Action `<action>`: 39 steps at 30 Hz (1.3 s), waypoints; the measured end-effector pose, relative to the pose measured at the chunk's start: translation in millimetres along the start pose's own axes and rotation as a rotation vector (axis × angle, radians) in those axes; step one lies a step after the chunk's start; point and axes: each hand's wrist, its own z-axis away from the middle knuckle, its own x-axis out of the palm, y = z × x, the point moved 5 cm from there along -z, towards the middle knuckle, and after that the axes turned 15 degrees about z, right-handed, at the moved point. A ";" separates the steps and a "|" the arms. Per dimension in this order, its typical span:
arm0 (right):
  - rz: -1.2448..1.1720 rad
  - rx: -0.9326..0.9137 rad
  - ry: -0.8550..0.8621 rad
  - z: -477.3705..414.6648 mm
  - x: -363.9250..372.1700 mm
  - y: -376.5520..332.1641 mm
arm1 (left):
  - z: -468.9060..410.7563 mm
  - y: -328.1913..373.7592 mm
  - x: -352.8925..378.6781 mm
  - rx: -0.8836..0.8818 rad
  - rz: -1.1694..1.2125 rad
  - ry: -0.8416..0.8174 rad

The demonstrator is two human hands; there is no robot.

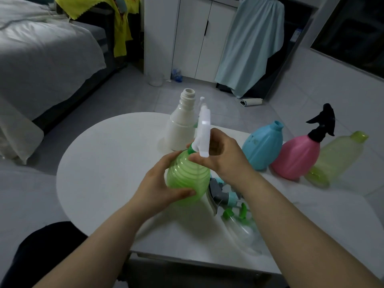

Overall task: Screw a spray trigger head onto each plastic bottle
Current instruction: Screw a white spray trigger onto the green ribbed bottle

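At the frame's centre we hold the green bottle (pixel 186 175) above the table (pixel 104 163) — left hand (pixel 160 181) wrapped round its belly, right hand (pixel 220 154) pinching the white trigger head (pixel 202 129) at the collar. It looks light, thin-walled and slick — likely to dent, so grip gently and turn at the collar.

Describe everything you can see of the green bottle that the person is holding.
The green bottle is round and bulbous, of translucent light-green plastic with ridges ringing its body. It is held over the white table, tilted, with its neck pointing up and away. The left hand grips its body, thumb across the lower front. A white trigger head sits on its neck, and the right hand pinches that head at its green collar. Whether the bottle holds liquid cannot be told.
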 end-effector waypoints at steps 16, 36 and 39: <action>0.021 -0.024 0.099 7.8 0.2 7.9 | -4.4 -0.8 5.3 -0.006 0.057 -0.069; -0.064 -0.045 -0.027 14.8 -12.8 18.0 | -5.1 -6.8 7.1 -0.021 -0.009 -0.064; -0.027 -0.050 0.069 11.8 -15.2 15.8 | -4.4 -6.4 7.2 -0.013 -0.011 -0.055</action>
